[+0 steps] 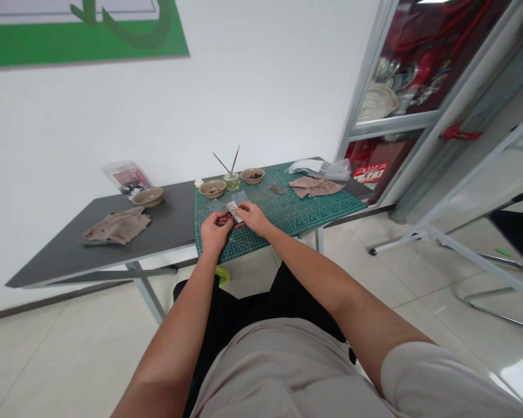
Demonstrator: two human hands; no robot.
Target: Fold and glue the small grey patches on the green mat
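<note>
Held piece: I make out a small pale strip (234, 212), silvery-white with darker marks; at this distance I can't tell its material.
Pose: from here it looks tilted, running from upper left to lower right, and held up between both hands.
Left hand: my view shows the left hand (215, 229) with fingers curled, gripping the strip's lower-left side.
Right hand: I see the right hand (253, 217) pinching the strip's right side with its fingertips.
Position: I have it over the near part of the green cutting mat (314, 217), close to the mat's front edge.
</note>
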